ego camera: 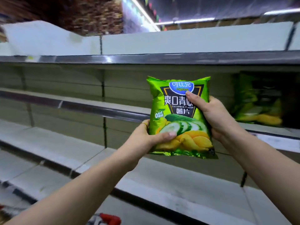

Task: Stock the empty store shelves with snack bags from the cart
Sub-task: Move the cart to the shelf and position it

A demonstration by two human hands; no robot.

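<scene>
Gripping a green chip bag (179, 117) upright with left hand (146, 137) and right hand (214, 116), the person seems mid-placement; next it likely needs setting beside the shelved bag (258, 101).

Bright ceiling strips (142, 12) above right hand (215, 116); glare on shelf rail (109, 59); snack bag (178, 114) sharp, surroundings motion-blurred, edges bowed.

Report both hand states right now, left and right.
Left hand: grips the lower left edge of the green foil cucumber-chip bag.
Right hand: grips the same bag's right edge.
</scene>
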